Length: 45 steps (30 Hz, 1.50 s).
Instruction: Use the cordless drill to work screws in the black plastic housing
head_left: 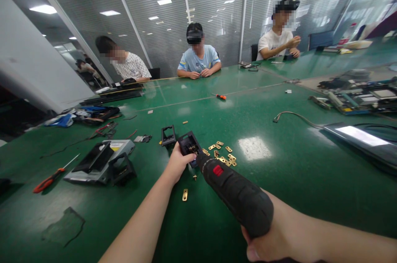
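My left hand (pixel 176 164) is closed on a black plastic housing (pixel 187 139), its thumb over the near edge. Brass-coloured parts show inside the housing. My right hand (pixel 266 230) grips a black cordless drill (pixel 237 192) with a red switch on top. The drill's chuck points into the housing; the bit's tip is hidden, so I cannot tell whether it touches a screw. Several small brass plates (pixel 229 159) lie just right of the housing. Nearer to me are one more brass plate (pixel 185 195) and a small brass screw (pixel 194 177). A black frame (pixel 168 135) stands behind my left hand.
To the left lie an orange screwdriver (pixel 49 180), a metal drive case (pixel 89 172) and another black frame (pixel 122 168). A second screwdriver (pixel 221 96) lies farther back. At right are a flat dark panel (pixel 362 143) and circuit boards (pixel 356 97). Three people sit across the green table (pixel 139 221).
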Motion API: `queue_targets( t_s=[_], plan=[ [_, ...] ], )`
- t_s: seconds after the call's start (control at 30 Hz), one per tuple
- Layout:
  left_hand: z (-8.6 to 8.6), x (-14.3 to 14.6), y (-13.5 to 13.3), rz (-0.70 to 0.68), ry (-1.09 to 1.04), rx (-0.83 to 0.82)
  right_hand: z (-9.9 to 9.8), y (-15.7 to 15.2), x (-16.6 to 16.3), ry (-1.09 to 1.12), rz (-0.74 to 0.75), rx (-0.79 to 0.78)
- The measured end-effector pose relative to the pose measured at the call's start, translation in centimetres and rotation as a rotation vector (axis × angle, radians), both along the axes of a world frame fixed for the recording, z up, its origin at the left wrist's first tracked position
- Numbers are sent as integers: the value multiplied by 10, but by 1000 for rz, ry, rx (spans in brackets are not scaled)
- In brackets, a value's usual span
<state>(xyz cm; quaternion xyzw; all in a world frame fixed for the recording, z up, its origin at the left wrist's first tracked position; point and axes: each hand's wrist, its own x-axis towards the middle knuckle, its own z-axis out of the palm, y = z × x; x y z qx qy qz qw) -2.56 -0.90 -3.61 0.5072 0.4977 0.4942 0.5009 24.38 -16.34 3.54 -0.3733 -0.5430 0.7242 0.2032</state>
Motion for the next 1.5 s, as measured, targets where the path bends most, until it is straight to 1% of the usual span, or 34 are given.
queue_targets(
  t_s=[0.23, 0.33, 0.57, 0.73, 0.87, 1.0, 1.3, 1.5],
  plan=[
    [1, 0, 0, -2, 2, -14, 0, 1, -1, 44, 12, -4],
    [2, 0, 0, 2, -1, -22, 0, 1, -1, 60, 2, 19],
    [1, 0, 0, -7, -1, -10, -1, 2, 2, 26, 3, -1],
    [-1, -2, 1, -9, -10, -5, -2, 1, 2, 47, 6, 0],
    [1, -1, 0, -1, -19, -17, 0, 1, 0, 69, -1, 9],
    [2, -1, 0, 0, -19, -19, 2, 2, 0, 50, 0, 36],
    [-2, -4, 2, -18, 0, 2, -1, 3, 1, 29, 1, -3],
    [-2, -3, 1, -17, -25, -1, 2, 3, 0, 15, -1, 5]
  ],
)
